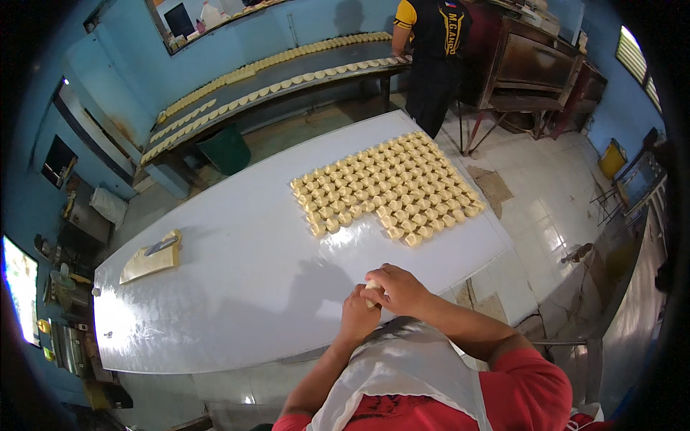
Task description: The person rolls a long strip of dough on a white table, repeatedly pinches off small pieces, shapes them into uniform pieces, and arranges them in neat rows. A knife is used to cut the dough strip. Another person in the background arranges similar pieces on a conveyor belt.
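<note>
Both my hands are together over the near edge of the white table (237,244). My left hand (357,310) is wrapped round the lower side of a small pale piece of dough (371,285). My right hand (395,289) closes over the same piece from the right, so only a bit of it shows between the fingers. Beyond my hands, many shaped dough pieces (392,179) stand in close rows, with a notch along the near side of the block. To the left lies a flat slab of dough (147,264) with a grey-bladed tool (161,245) resting on it.
A dark long table (287,72) along the far wall carries rows of dough pieces, with a person (435,57) in black and yellow beside it. A green bin (224,151) stands under its near edge. A rusty oven (532,65) is at the far right.
</note>
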Demonstrator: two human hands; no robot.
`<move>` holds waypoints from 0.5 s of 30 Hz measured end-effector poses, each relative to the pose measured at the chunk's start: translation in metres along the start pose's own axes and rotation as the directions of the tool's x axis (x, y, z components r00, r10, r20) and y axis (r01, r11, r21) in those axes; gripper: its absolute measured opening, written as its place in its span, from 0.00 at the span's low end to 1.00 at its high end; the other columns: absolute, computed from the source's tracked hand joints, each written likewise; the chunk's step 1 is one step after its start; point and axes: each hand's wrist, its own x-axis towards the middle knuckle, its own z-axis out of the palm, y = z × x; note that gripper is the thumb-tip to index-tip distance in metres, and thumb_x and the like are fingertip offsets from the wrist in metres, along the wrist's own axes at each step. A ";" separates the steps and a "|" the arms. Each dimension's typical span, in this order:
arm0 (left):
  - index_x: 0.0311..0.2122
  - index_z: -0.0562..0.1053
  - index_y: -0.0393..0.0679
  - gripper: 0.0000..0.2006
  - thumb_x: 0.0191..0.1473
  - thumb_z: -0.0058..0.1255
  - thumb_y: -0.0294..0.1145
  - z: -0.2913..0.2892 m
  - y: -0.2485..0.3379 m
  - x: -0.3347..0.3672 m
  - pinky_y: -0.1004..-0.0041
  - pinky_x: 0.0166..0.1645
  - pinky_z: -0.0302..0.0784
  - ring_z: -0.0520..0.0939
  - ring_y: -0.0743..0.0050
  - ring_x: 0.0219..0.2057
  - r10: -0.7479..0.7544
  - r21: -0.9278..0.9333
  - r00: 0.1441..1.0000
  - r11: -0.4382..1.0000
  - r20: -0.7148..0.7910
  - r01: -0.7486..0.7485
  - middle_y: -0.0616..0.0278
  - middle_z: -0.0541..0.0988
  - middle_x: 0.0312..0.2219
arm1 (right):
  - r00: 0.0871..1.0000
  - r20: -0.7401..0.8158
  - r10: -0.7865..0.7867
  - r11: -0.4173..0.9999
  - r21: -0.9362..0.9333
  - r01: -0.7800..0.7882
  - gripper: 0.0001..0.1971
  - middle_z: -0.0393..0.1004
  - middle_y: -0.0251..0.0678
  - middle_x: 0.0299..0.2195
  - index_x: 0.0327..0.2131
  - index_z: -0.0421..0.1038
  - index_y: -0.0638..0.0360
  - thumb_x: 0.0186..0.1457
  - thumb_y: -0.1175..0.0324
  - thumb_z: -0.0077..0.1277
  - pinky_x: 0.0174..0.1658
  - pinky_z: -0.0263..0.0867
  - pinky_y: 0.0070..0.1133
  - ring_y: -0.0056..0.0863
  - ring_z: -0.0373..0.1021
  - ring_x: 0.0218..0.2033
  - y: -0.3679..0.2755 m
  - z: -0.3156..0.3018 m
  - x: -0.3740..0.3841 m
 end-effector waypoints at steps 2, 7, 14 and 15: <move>0.43 0.71 0.34 0.16 0.50 0.58 0.29 -0.007 0.017 -0.003 0.47 0.39 0.76 0.81 0.30 0.38 0.207 0.152 0.969 0.971 -0.136 -0.186 0.40 0.81 0.35 | 0.998 -0.052 -0.043 0.996 -0.083 0.039 0.09 0.75 0.44 0.27 0.34 0.70 0.59 0.61 0.63 0.54 0.35 0.71 0.37 0.46 0.74 0.31 0.002 0.002 -0.002; 0.39 0.71 0.34 0.11 0.50 0.53 0.26 -0.010 0.031 -0.001 0.46 0.40 0.75 0.80 0.32 0.36 -0.007 -0.098 1.000 0.995 0.022 0.009 0.39 0.80 0.32 | 0.983 -0.155 -0.103 0.982 -0.176 0.075 0.11 0.76 0.43 0.24 0.29 0.71 0.59 0.61 0.63 0.52 0.28 0.70 0.35 0.44 0.74 0.25 -0.014 -0.002 0.000; 0.38 0.73 0.39 0.11 0.46 0.55 0.26 -0.021 0.028 -0.007 0.51 0.43 0.78 0.82 0.40 0.38 0.436 0.014 0.875 0.893 0.210 -0.449 0.44 0.81 0.36 | 0.954 -0.121 0.275 0.879 -0.370 -0.301 0.14 0.78 0.42 0.30 0.32 0.73 0.59 0.59 0.57 0.56 0.33 0.72 0.34 0.42 0.75 0.32 0.046 0.007 0.004; 0.38 0.73 0.40 0.14 0.43 0.57 0.28 -0.030 0.054 -0.012 0.53 0.44 0.78 0.82 0.40 0.38 0.570 -0.102 0.785 0.820 0.242 -0.563 0.46 0.81 0.37 | 0.931 -0.129 0.342 0.830 -0.422 -0.364 0.16 0.78 0.40 0.33 0.33 0.73 0.59 0.58 0.55 0.57 0.35 0.71 0.35 0.41 0.75 0.35 0.079 0.012 0.007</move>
